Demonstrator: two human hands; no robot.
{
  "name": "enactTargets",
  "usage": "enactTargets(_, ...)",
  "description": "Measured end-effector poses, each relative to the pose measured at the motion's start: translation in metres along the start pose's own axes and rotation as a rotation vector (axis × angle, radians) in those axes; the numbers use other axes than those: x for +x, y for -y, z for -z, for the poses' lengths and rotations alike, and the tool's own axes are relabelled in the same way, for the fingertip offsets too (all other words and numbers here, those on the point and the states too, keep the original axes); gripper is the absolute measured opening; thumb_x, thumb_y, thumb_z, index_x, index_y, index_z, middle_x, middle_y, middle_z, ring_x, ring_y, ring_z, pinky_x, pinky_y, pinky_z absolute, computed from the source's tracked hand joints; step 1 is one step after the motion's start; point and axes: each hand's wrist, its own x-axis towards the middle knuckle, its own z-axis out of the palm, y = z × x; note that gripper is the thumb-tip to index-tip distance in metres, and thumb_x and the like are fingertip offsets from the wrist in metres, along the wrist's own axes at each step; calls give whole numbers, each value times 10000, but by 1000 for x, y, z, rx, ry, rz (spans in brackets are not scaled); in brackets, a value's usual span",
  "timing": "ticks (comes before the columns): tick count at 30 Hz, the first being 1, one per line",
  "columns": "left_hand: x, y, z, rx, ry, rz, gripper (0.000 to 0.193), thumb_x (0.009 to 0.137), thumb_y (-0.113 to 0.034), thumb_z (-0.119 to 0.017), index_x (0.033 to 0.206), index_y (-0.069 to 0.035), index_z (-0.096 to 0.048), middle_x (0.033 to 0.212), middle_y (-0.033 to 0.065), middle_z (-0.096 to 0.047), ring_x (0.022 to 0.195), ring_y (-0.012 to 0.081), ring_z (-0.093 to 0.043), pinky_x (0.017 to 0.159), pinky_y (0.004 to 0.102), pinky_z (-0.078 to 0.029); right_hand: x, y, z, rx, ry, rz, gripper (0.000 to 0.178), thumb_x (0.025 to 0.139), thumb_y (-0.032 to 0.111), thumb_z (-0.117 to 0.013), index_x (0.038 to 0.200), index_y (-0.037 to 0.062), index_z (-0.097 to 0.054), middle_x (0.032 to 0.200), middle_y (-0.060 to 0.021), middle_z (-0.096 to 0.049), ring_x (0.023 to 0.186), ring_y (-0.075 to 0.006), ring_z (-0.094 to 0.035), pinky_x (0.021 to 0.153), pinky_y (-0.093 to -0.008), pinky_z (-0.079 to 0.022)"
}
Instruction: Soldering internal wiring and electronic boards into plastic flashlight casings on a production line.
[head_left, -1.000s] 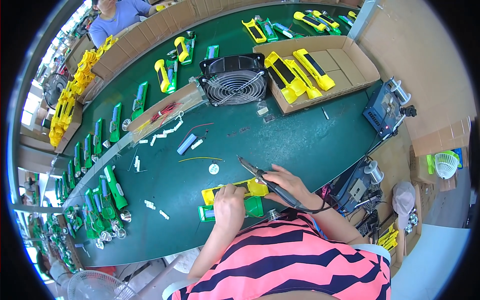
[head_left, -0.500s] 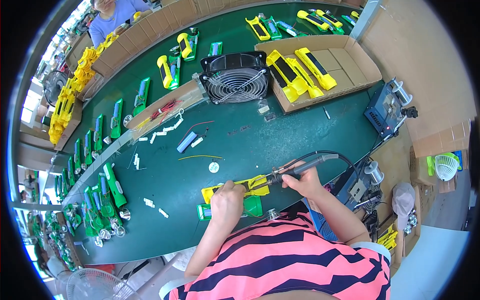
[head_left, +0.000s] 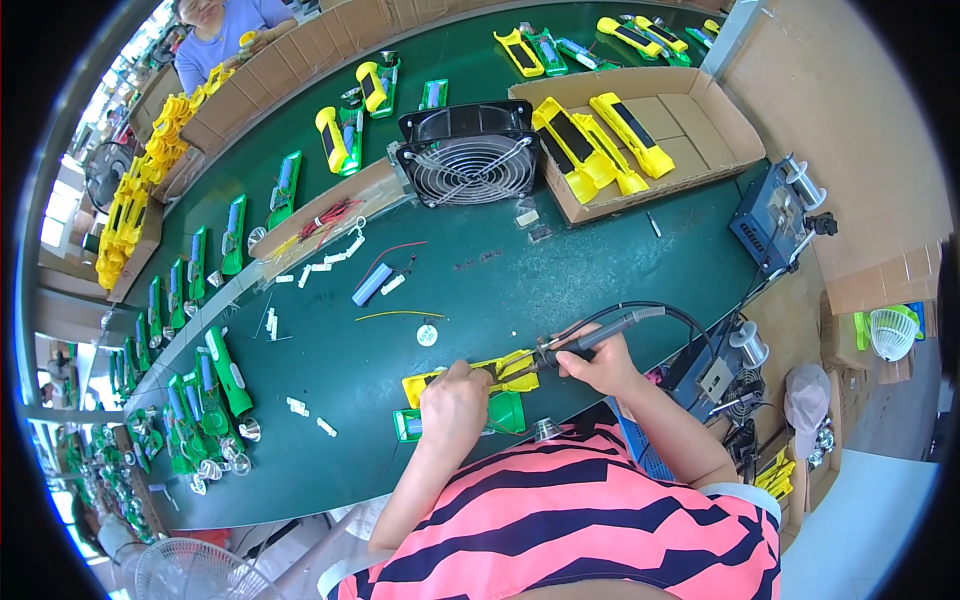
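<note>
The right hand (head_left: 603,362) is closed around the dark handle of a soldering iron (head_left: 590,342), gripped pen-fashion, with the tip pointing left and meeting the yellow housing half (head_left: 470,376) that lies at the near edge of the green bench (head_left: 600,260). The left hand (head_left: 455,405) is curled shut, knuckles up, resting on that housing and on the green housing part (head_left: 505,412) just below it; what the fingers pinch cannot be told. The iron's black cable loops up and right toward the blue soldering station (head_left: 772,215) at the bench's right edge. Behind the work area stands a black square fan (head_left: 468,155), and beside it an open cardboard box (head_left: 700,120) holding several yellow housings. Loose wires and small white parts lie scattered mid-bench, left of the fan. Rows of green housings line the left side of the bench. A second person in a blue top (head_left: 225,25) sits at the far left corner.
</note>
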Motion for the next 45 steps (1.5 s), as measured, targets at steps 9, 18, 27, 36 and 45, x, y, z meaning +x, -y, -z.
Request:
enactTargets(9,1,0,-2,-1,-3,15,22,663,-68,-596,666,-66,-618,661,93,-537,592,259,-561,537,336,-448,-5,0,6,1,23,-28,140,754,24,-611,878,-30,-575,738,-76,-589,610,-111,-594,540,-216,-476)
enactTargets(18,-1,-1,-1,7,-8,35,26,661,-74,-596,671,-67,-619,663,92,-540,598,259,-563,545,341,-449,-32,25,-15,-164,-51,201,195,797,39,-564,974,-23,-511,754,-121,-617,605,-149,-615,537,-243,-486)
enactTargets(27,-1,-4,0,1,-34,4,55,639,-81,-623,676,-42,-612,672,109,-539,594,263,-561,534,344,-453,-33,9,-46,-538,229,336,721,674,158,-692,1253,56,-274,963,-128,-533,945,-299,-530,1011,-522,-147)
enactTargets(36,-27,5,24,-277,-222,-5,168,582,-86,-708,714,-51,-611,717,53,-596,670,233,-547,618,332,-425,-7,24,-29,-674,301,427,719,686,133,-667,1273,75,-256,965,-136,-535,932,-289,-539,1013,-523,-135)
enactTargets(45,-26,4,-22,-233,-493,-214,207,589,-17,-683,778,-64,-612,696,30,-554,630,186,-519,564,301,-403,2,24,-19,-697,266,341,689,615,110,-715,1169,81,-305,1114,-61,-545,987,-275,-533,1030,-493,-158)
